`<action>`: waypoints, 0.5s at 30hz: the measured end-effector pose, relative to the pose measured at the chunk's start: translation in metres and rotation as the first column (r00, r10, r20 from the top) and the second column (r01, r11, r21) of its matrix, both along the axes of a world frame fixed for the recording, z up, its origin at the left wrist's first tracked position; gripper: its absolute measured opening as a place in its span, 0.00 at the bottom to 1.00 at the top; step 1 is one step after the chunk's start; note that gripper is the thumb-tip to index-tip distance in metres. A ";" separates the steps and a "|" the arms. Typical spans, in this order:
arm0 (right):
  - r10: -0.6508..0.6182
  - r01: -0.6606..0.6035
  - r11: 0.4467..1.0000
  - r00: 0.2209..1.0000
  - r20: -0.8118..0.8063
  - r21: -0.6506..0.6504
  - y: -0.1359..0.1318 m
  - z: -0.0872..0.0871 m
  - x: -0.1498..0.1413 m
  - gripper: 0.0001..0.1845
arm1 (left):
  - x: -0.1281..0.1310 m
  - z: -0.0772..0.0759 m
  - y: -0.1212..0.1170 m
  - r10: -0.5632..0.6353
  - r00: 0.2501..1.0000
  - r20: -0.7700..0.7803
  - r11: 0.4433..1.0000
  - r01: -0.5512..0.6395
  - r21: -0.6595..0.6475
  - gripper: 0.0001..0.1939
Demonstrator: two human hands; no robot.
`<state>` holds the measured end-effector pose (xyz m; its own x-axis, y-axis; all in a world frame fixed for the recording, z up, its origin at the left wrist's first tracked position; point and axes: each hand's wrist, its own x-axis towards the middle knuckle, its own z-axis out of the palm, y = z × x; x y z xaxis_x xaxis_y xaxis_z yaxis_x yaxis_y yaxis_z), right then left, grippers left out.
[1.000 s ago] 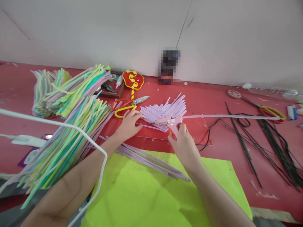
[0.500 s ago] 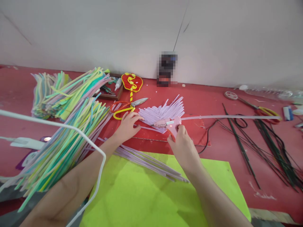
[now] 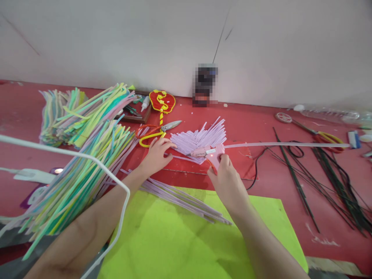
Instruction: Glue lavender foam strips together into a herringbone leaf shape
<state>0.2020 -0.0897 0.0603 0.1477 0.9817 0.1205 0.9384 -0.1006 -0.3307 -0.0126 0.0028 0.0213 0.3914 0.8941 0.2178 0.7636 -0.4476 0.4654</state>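
Note:
My right hand (image 3: 231, 180) is wrapped round the handle of a pink hot glue gun (image 3: 214, 154). A long pale glue stick (image 3: 285, 144) sticks out of its back, and its nozzle points left over a lilac pipe-cleaner piece (image 3: 200, 135). That piece lies flat, its stems laid slantwise from a middle line. At its left edge rests my left hand (image 3: 157, 156), palm down, fingers spread and thumb apart. A single lilac stem runs from near the thumb toward the nozzle. Scissors (image 3: 158, 131) with red and yellow handles lie just beyond the left hand.
Loose lilac pipe cleaners (image 3: 186, 201) lie across a lime-green board (image 3: 203, 240). Multicoloured pipe-cleaner bundles (image 3: 87, 170) fill the left, with a white cable (image 3: 95, 161) in front. Dark stems (image 3: 334, 186), more scissors (image 3: 328, 137) and a plastic bottle (image 3: 331, 113) lie right.
The glue gun and my right hand have shifted slightly right and down, with the nozzle still over the lilac piece. My left hand has stayed in place.

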 end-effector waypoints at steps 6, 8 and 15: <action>0.014 -0.014 1.000 1.000 -0.011 0.012 -0.001 -0.001 0.002 0.09 | 0.000 -0.001 0.000 0.002 1.000 -0.001 1.000 -0.002 0.003 0.16; 0.014 -0.013 1.000 1.000 -0.004 0.007 -0.001 -0.001 0.002 0.09 | 0.000 -0.001 0.000 -0.001 1.000 0.003 1.000 0.001 0.010 0.16; 0.005 -0.005 1.000 1.000 0.007 -0.022 -0.001 0.002 0.005 0.08 | 0.000 0.000 0.000 0.003 1.000 -0.003 1.000 -0.003 0.001 0.17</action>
